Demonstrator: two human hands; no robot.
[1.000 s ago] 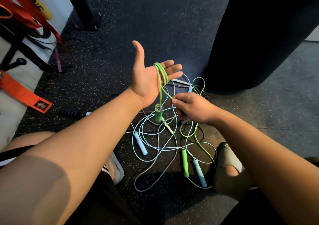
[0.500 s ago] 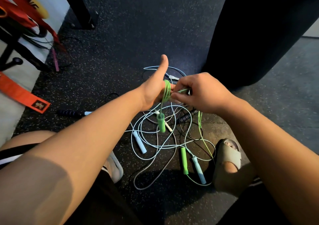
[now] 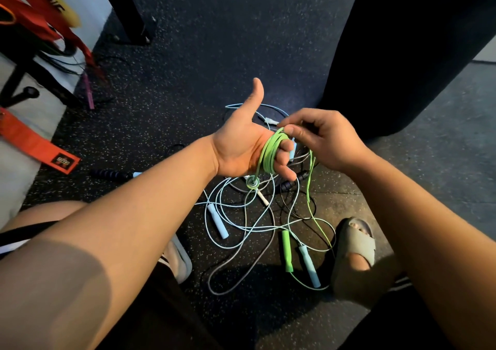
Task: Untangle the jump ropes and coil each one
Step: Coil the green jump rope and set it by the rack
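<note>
My left hand (image 3: 239, 145) is held palm up above the floor with the thumb out. Several turns of the green jump rope (image 3: 269, 152) are wound round its fingers. One green handle (image 3: 252, 181) dangles just below this hand. My right hand (image 3: 330, 140) pinches the green rope at the top of the coil, and the rope's free length (image 3: 311, 188) drops from it to the floor. The other green handle (image 3: 287, 250) lies in the tangle with light blue handles (image 3: 218, 220) and pale cords (image 3: 241, 242).
A black-handled rope (image 3: 107, 173) lies at the left on the speckled rubber floor (image 3: 214, 54). A black punching bag (image 3: 402, 54) stands at the right, a rack post (image 3: 126, 8) at the back left with red straps (image 3: 35, 140). My sandalled feet (image 3: 357, 245) flank the pile.
My right hand rose from below the left palm to the top of the fingers, laying more green rope round them. My left hand turned and dropped slightly.
</note>
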